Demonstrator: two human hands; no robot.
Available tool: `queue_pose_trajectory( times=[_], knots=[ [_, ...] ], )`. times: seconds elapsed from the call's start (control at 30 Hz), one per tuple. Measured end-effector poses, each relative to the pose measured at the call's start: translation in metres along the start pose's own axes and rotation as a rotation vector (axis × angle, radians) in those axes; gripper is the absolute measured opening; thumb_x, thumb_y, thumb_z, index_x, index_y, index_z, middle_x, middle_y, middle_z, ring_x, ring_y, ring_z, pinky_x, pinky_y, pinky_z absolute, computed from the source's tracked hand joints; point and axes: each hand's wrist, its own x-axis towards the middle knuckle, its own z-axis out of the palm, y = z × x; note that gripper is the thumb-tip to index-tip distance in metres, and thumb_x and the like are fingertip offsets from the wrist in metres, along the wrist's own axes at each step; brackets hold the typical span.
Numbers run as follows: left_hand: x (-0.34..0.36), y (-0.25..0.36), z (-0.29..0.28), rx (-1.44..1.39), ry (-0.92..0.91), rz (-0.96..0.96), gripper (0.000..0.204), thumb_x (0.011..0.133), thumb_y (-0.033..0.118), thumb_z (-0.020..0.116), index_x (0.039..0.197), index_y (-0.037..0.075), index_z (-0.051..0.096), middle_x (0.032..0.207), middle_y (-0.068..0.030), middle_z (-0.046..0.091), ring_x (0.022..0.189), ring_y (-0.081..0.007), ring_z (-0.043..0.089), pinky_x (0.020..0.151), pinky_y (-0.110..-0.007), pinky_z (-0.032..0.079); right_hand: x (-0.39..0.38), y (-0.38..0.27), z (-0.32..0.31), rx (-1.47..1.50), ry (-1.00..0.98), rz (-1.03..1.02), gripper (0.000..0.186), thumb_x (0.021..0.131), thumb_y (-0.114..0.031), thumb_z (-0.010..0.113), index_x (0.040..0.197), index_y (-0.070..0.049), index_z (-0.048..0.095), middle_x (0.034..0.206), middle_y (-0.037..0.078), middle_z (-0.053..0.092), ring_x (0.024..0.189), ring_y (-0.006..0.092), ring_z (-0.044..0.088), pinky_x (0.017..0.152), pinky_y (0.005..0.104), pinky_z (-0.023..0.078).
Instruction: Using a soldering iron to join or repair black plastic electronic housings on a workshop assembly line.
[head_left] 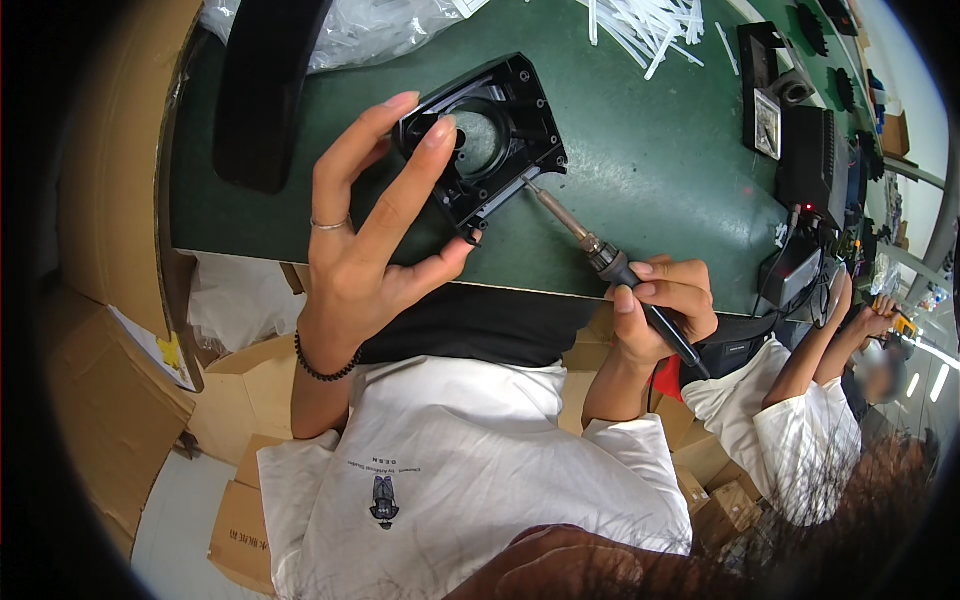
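My left hand (365,235) grips a black plastic housing (535,122) with a round opening, tilted over the green bench. My thumb is at its lower edge, and fingers reach over its left side. My right hand (660,305) is closed around the black handle of a soldering iron (615,265). The iron's metal tip touches or nearly touches a slot along the housing's lower right side; I cannot tell which.
On the green bench (650,170) are a plastic bag (380,30), a curved black part (265,90), several white sticks (650,25) and electrical units (805,160) at right. Cardboard (115,220) stands left. A co-worker (800,420) holds a yellow tool (903,322) at right.
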Motion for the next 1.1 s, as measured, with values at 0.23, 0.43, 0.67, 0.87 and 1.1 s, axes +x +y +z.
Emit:
queue_pose_trajectory(
  times=[0.23,0.43,0.67,0.87,1.1],
  knots=[
    [0.0,-0.001,0.002,0.005,0.006,0.01,0.085,0.057,0.004,0.089,0.139,0.007,0.066,0.147,-0.0212,0.051,0.127,-0.0341,0.058,0.096,-0.04,0.057,-0.004,0.0,0.0,0.016,0.03,-0.009,0.023,0.071,-0.002,0.087,0.083,-0.001,0.067,0.084,0.014,0.069,0.067,0.017,0.068,0.062,0.031,0.059],
    [0.0,0.0,0.002,0.006,0.008,0.003,0.086,0.056,0.004,0.089,0.139,0.007,0.066,0.147,-0.0212,0.051,0.127,-0.0342,0.058,0.097,-0.041,0.057,-0.002,-0.001,-0.005,0.086,-0.122,0.002,0.022,0.07,-0.003,0.088,0.082,-0.001,0.069,0.088,0.014,0.072,0.067,0.0188,0.07,0.061,0.0287,0.06],
    [0.0,-0.002,0.003,0.011,0.004,0.003,0.086,0.056,0.006,0.088,0.139,0.006,0.066,0.147,-0.0211,0.052,0.125,-0.0339,0.058,0.095,-0.041,0.057,0.001,-0.002,-0.004,0.072,-0.159,-0.009,0.022,0.069,0.0,0.088,0.083,-0.001,0.071,0.088,0.014,0.072,0.068,0.0194,0.071,0.062,0.0281,0.061],
    [0.0,-0.002,-0.001,0.051,-0.062,0.024,0.086,0.064,0.007,0.089,0.144,-0.002,0.059,0.15,-0.0225,0.044,0.13,-0.0358,0.057,0.107,-0.045,0.051,0.002,-0.003,-0.004,0.069,-0.171,-0.004,0.022,0.069,0.0,0.088,0.083,-0.001,0.071,0.088,0.014,0.072,0.068,0.0193,0.072,0.062,0.0285,0.061],
    [-0.001,-0.002,-0.001,0.067,-0.051,0.031,0.086,0.063,0.007,0.089,0.144,-0.001,0.059,0.15,-0.0217,0.045,0.131,-0.0354,0.056,0.108,-0.045,0.051,0.006,-0.004,-0.001,0.089,-0.172,-0.022,0.021,0.069,0.002,0.087,0.081,0.0,0.07,0.088,0.016,0.073,0.066,0.0197,0.071,0.061,0.0281,0.061]
  ],
)
